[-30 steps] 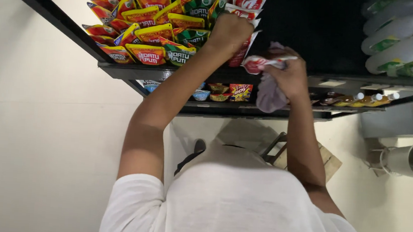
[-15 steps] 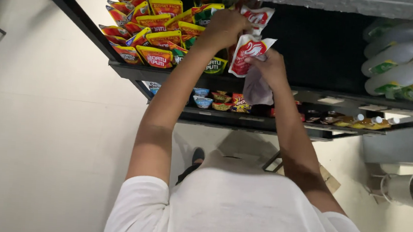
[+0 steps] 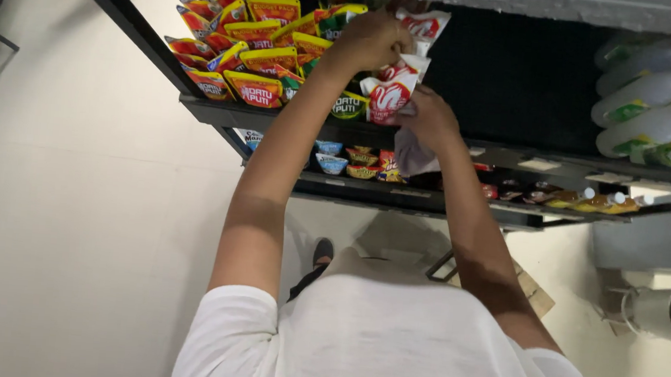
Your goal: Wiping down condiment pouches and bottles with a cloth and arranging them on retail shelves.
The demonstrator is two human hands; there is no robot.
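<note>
Left hand (image 3: 373, 40) grip closed on top of a white-and-red pouch (image 3: 391, 95), standing at the shelf (image 3: 505, 158) front edge. Right hand (image 3: 430, 121) touches the pouch's lower side, fingers curled; whether it grips the pouch, can't tell. White cloth (image 3: 411, 156) hangs under the right hand. Left of the pouch: yellow-red sachets (image 3: 260, 47). Far right of it: bottles (image 3: 661, 102) lying on the shelf.

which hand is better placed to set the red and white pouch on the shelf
Left, probably: the left hand grips the red and white pouch from above at the shelf; the right hand only supports it from below.
</note>
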